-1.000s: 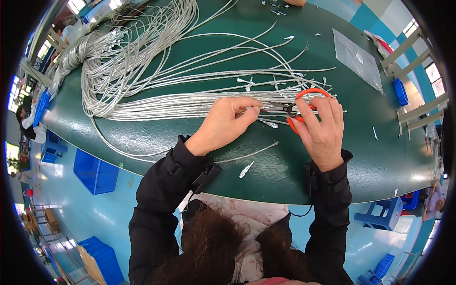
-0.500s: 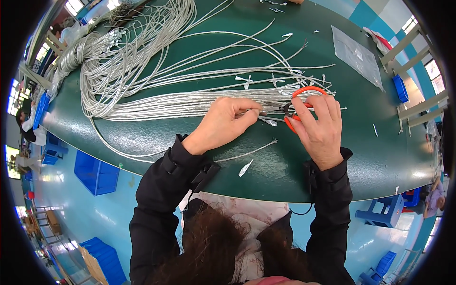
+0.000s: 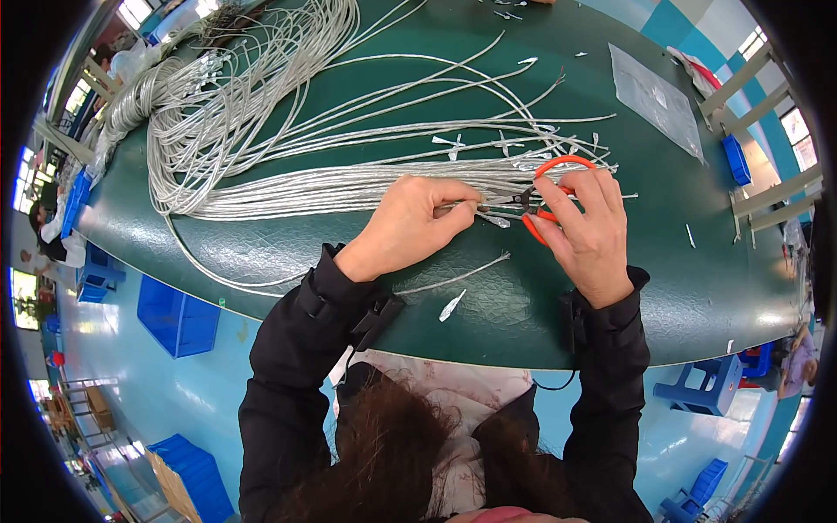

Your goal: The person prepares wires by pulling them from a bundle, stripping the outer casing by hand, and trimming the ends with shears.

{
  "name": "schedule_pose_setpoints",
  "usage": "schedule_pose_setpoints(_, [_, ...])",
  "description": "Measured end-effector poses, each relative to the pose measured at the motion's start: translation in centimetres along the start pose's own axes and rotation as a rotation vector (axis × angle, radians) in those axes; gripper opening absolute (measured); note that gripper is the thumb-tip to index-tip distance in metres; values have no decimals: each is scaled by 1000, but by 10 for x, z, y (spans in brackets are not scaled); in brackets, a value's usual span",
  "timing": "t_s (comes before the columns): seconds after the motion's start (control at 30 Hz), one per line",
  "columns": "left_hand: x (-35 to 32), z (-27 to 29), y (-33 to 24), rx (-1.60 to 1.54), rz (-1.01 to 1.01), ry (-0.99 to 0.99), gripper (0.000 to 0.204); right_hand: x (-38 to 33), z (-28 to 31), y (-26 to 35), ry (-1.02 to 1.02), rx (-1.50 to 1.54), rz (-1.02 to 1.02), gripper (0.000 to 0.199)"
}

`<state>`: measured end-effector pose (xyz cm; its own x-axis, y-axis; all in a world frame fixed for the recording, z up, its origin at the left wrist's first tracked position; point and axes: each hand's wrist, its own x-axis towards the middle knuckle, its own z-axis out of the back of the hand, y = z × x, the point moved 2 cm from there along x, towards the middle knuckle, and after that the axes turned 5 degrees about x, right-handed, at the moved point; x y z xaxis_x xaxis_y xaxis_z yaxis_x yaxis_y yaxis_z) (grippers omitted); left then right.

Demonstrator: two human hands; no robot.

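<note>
A silver cable (image 3: 349, 187), lying left-right, was pinched by the left hand (image 3: 410, 222); orange-handled scissors (image 3: 545, 196) were gripped by the right hand (image 3: 588, 231) at its end.

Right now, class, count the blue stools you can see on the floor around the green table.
2: one stool stands by the table's lower right edge, another lies nearer the bottom right corner. More may be hidden.
</note>
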<state>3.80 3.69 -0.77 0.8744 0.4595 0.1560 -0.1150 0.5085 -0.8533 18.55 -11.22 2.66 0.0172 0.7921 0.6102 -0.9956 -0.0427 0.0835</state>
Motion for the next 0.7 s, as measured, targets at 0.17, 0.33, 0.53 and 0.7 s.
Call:
schedule_pose_setpoints(0.17, [0,-1,2,74,-50,-41,19,-4,-6,-7,21,149,-102,44])
schedule_pose_setpoints(0.33, [0,1,0,91,-35,-23,19,-8,-12,-9,7,278,-205,41])
schedule_pose_setpoints(0.53, [0,-1,1,-28,-54,-32,20,-14,-21,-11,13,516,-377,39])
schedule_pose_setpoints(0.7, [1,-2,4,-44,-69,-96,19,-16,-23,-9,22,612,-457,37])
